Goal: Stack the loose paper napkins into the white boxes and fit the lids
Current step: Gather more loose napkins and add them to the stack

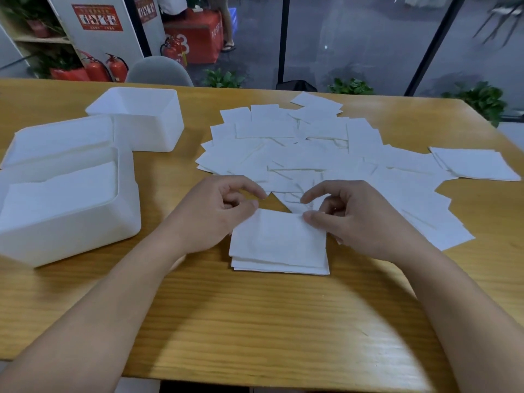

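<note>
Across the whole lower field I see the wooden table, its grain running left to right. On its far right half lies the spread of loose napkins, white squares overlapping in a broad fan, with a small separate pile at the right edge. On the left stand three white boxes: the nearest box, lidless and holding a layer of napkins; the middle box just behind it, touching or nearly so, its contents hard for me to make out; and the far box, open. At centre, near the front edge of the spread, rests a squared stack of napkins lying flat on the table. My left hand sits at the stack's upper left corner, thumb on the top sheet and fingers curled above it; whether it actually pinches the paper I cannot tell. My right hand presses its thumb on the upper right corner, index finger arched over, other fingers curled. Beyond the table stand a grey chair and red fire extinguishers.
</note>
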Motion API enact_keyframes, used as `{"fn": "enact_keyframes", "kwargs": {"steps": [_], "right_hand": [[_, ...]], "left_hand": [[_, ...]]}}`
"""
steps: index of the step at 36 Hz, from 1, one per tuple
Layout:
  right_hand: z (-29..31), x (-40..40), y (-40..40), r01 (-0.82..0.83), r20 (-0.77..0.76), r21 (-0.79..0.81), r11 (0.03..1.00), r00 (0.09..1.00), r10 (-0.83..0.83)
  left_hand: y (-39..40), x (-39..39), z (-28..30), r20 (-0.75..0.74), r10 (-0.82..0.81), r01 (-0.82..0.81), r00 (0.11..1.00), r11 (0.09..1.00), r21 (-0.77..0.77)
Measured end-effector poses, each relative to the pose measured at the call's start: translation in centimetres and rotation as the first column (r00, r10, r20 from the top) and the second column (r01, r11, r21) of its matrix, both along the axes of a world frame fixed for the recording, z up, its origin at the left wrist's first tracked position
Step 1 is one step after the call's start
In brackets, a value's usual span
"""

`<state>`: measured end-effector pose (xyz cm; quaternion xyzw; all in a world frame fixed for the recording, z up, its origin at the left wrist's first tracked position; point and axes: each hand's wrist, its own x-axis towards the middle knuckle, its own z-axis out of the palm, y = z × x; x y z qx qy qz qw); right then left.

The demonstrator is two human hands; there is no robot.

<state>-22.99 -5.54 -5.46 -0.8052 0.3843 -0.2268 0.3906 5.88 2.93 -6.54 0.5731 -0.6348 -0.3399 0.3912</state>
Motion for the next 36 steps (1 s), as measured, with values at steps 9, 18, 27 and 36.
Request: {"fn": "enact_keyframes", "kwargs": {"steps": [9,18,27,36], "right_hand": [[-0.2,0.0,-0.2,-0.001,0.008,0.086,0.996,1.000,0.001],[-1.0,-0.1,-0.3,0.114,-0.118,-0.258,0.959,0.982,-0.149],[-1.3,-0.6,-1.4,0.104,-0.234,-0.424,0.900,0.947,-0.219],[-1.8,0.3,-1.3,0.122,-0.208,-0.478,0.870,0.946,-0.247]], "left_hand": [[0.0,0.3,0.0,-0.034,-0.041,0.045,0.999,0.991,0.129],[-0.1,0.3,-1.4,0.350,0.077,-0.060,0.934,0.996,-0.059],[0.0,-0.3,-0.9,0.359,0.080,-0.038,0.930,0.992,-0.121],[0.0,-1.5,-1.7,0.406,-0.022,0.061,0.913,0.995,-0.084]]}}
